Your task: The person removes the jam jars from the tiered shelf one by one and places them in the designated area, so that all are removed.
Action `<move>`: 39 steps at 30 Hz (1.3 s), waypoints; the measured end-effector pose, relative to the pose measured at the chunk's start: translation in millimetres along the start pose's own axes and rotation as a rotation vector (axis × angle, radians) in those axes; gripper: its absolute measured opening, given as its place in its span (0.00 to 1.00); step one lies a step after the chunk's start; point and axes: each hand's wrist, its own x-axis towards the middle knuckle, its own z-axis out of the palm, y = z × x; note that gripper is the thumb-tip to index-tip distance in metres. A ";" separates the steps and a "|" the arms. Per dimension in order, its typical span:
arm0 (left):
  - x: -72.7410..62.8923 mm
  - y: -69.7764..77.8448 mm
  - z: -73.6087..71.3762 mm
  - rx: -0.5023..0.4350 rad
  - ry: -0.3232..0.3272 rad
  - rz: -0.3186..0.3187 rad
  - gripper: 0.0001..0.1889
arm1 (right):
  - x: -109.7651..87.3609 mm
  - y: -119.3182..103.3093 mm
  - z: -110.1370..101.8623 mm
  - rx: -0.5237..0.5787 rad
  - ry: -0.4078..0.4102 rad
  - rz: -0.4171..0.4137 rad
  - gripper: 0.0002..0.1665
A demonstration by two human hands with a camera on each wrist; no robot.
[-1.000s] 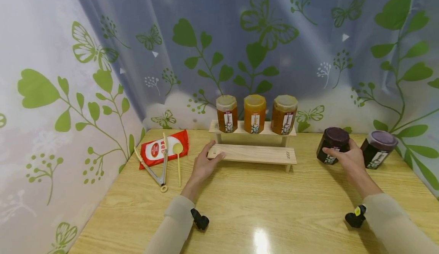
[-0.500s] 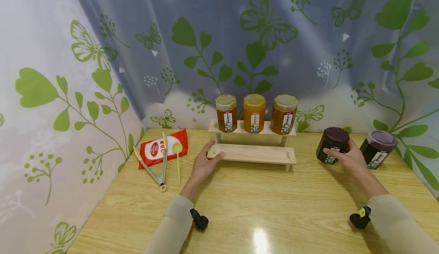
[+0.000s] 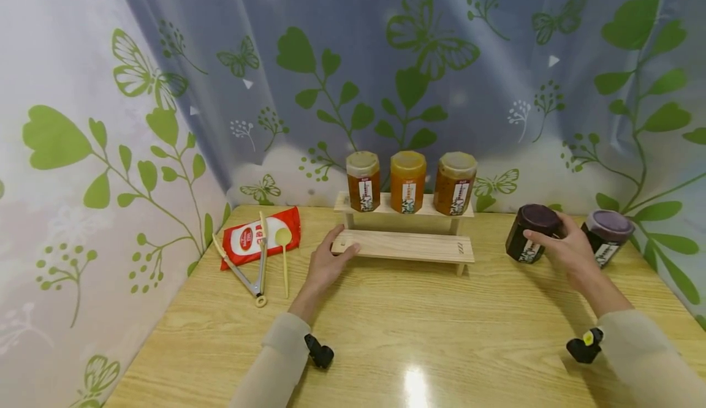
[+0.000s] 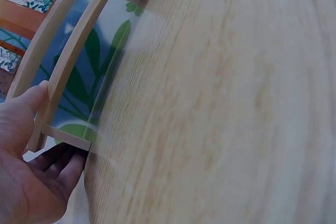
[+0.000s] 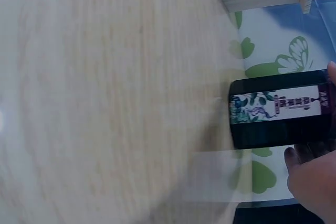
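Note:
My left hand [image 3: 326, 262] grips the left end of a low two-step wooden rack [image 3: 405, 245], thumb on top of the front step and fingers behind its leg, as the left wrist view [image 4: 31, 156] shows. On the upper step stand three honey jars: a brown one [image 3: 364, 190], an orange one [image 3: 407, 187] and another brown one [image 3: 455, 190]. My right hand [image 3: 573, 250] grips a dark jar [image 3: 531, 236] with a purple lid from its right side. In the right wrist view its label [image 5: 278, 106] shows. A second dark jar [image 3: 605, 236] stands just behind that hand.
At the left of the table [image 3: 386, 328] lies a red and white packet [image 3: 287, 218]. Tongs [image 3: 250, 282] and a pale yellow spoon [image 3: 284, 236] rest over it. A patterned curtain [image 3: 342, 89] hangs behind the table and along its left side.
The right wrist and sleeve have shifted a little to the right, and the held dark jar leans slightly. The left hand stays on the rack.

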 end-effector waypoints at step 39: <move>-1.0 0.8 0.4 0.028 0.005 -0.002 0.38 | 21.2 -91.9 17.2 0.044 -0.150 -0.231 0.53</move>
